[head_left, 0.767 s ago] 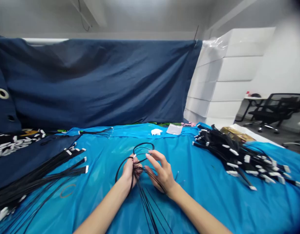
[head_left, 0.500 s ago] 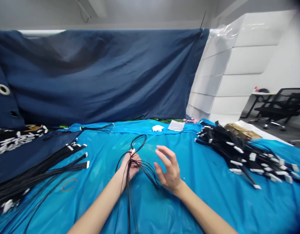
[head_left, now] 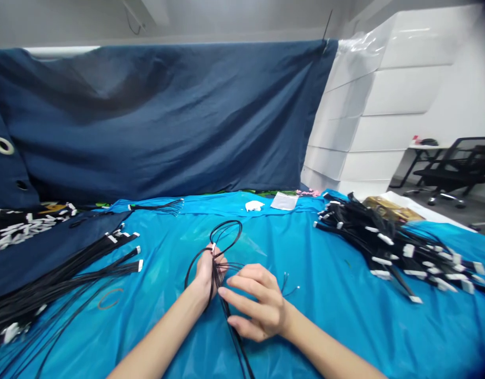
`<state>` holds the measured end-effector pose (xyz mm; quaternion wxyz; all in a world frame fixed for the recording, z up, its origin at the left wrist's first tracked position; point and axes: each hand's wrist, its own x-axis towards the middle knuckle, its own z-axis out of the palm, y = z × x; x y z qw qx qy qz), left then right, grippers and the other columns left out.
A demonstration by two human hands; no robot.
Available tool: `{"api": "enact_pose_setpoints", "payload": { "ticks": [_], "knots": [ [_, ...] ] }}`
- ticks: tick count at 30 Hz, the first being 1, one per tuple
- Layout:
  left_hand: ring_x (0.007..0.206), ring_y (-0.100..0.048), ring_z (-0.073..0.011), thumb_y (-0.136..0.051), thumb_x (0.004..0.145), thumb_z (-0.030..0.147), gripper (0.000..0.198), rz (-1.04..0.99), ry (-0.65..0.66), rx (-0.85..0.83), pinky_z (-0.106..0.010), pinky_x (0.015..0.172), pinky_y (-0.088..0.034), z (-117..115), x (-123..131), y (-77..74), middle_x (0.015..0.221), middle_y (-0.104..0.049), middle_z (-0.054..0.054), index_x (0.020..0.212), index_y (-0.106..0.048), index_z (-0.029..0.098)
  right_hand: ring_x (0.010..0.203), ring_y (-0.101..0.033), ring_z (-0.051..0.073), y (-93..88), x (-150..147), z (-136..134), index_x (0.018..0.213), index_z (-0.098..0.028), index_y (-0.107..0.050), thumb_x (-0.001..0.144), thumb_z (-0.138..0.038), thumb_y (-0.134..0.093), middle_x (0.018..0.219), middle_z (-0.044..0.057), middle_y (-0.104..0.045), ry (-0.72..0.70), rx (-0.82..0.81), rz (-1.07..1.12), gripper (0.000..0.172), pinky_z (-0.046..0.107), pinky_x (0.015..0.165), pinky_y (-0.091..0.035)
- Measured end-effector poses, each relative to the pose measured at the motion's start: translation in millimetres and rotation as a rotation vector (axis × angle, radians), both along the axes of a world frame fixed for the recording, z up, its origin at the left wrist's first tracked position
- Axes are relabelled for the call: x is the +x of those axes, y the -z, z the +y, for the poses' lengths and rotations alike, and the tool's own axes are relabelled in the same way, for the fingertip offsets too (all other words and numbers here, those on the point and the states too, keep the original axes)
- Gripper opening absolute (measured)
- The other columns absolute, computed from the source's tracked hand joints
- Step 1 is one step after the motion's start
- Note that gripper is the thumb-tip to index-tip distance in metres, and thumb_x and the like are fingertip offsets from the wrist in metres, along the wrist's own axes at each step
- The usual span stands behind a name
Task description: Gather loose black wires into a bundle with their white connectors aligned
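Observation:
A looped bundle of thin black cables (head_left: pixel 235 239) is in my left hand (head_left: pixel 206 272), whose fingers are closed around it. One loop rises above the fist, and a small white connector or tag shows at the top of the grip. Loose strands hang down toward the front of the table, and a few thin wires fan out to the right. My right hand (head_left: pixel 258 302) lies just right of the bundle with its fingers apart, their tips at or very near the hanging strands. Whether they touch is unclear.
Several black cables with white connectors (head_left: pixel 88 268) lie at the left, and a larger pile (head_left: pixel 388 247) at the right. A brown rubber band (head_left: pixel 110 299) rests on the blue sheet (head_left: pixel 155 316). Farther back are a white scrap (head_left: pixel 254 205) and a small clear bag (head_left: pixel 284 201).
My right hand has moved down and left to the hanging strands. Those strands have swung to the right below my left hand, which keeps its hold on the cables.

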<state>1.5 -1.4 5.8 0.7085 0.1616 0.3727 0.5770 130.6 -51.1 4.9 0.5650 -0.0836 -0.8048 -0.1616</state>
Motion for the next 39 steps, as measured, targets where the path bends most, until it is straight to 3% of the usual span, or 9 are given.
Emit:
{"api": "enact_pose_setpoints", "payload": {
  "ticks": [6, 12, 17, 22, 27, 34, 39],
  "knots": [
    [0.031, -0.018, -0.0035, -0.027, 0.089, 0.024, 0.042, -0.209, 0.163, -0.015, -0.015, 0.031, -0.018, -2, -2, -6.6, 0.038, -0.018, 0.006, 0.048, -0.022, 0.018, 0.070, -0.054, 0.016, -5.6, 5, 3, 0.087, -0.013, -0.059, 0.079, -0.016, -0.044, 0.078, 0.008, -0.060, -0.070, -0.235, 0.004, 0.017, 0.030, 0.060, -0.046],
    [0.030, -0.017, -0.0027, -0.026, 0.090, 0.026, 0.043, -0.278, 0.265, 0.008, -0.012, 0.029, -0.015, 0, -5, -7.9, 0.042, -0.010, 0.008, 0.047, -0.021, 0.017, 0.063, -0.053, 0.012, -13.7, 18, 12, 0.069, -0.016, -0.057, 0.079, -0.018, -0.052, 0.067, 0.003, -0.059, -0.121, -0.754, 0.050, 0.011, 0.025, 0.061, -0.043],
    [0.029, -0.018, -0.0018, -0.023, 0.090, 0.029, 0.046, -0.318, 0.260, 0.048, -0.010, 0.029, -0.017, 0, -5, -8.2, 0.042, -0.011, 0.008, 0.046, -0.024, 0.015, 0.067, -0.057, 0.013, -14.7, 24, 22, 0.080, -0.016, -0.062, 0.076, -0.025, -0.058, 0.074, 0.003, -0.062, -0.153, -1.120, 0.135, 0.010, 0.023, 0.062, -0.046],
    [0.030, -0.015, -0.0029, -0.025, 0.089, 0.033, 0.046, -0.239, 0.268, 0.090, -0.012, 0.029, -0.016, -8, -1, -15.4, 0.041, -0.012, 0.008, 0.046, -0.028, 0.015, 0.064, -0.056, 0.011, -16.1, 25, 20, 0.086, -0.017, -0.064, 0.077, -0.029, -0.059, 0.074, 0.002, -0.062, -0.273, -1.315, 0.170, 0.016, 0.022, 0.058, -0.045],
    [0.029, -0.015, -0.0028, -0.027, 0.088, 0.032, 0.046, -0.168, 0.206, 0.026, -0.012, 0.028, -0.014, -11, 2, -21.3, 0.039, -0.015, 0.007, 0.045, -0.025, 0.016, 0.070, -0.055, 0.011, -17.7, 24, 13, 0.093, -0.019, -0.066, 0.078, -0.025, -0.059, 0.080, 0.002, -0.061, -0.368, -1.234, 0.122, 0.017, 0.021, 0.062, -0.044],
    [0.028, -0.017, -0.0047, -0.024, 0.088, 0.025, 0.045, -0.183, 0.115, 0.018, -0.016, 0.029, -0.014, -13, 4, -20.8, 0.037, -0.015, 0.007, 0.045, -0.024, 0.017, 0.079, -0.057, 0.012, -16.2, 18, 6, 0.092, -0.022, -0.067, 0.077, -0.013, -0.059, 0.085, 0.003, -0.062, -0.300, -0.987, 0.105, 0.018, 0.022, 0.068, -0.045],
    [0.031, -0.019, -0.0049, -0.029, 0.087, 0.026, 0.044, -0.230, 0.118, 0.042, -0.016, 0.030, -0.019, -17, 4, -20.0, 0.038, -0.018, 0.006, 0.045, -0.027, 0.017, 0.080, -0.056, 0.013, -18.5, 12, -4, 0.090, -0.020, -0.067, 0.078, -0.008, -0.056, 0.083, 0.004, -0.063, -0.364, -0.844, -0.057, 0.021, 0.025, 0.072, -0.045]
  ]
}}
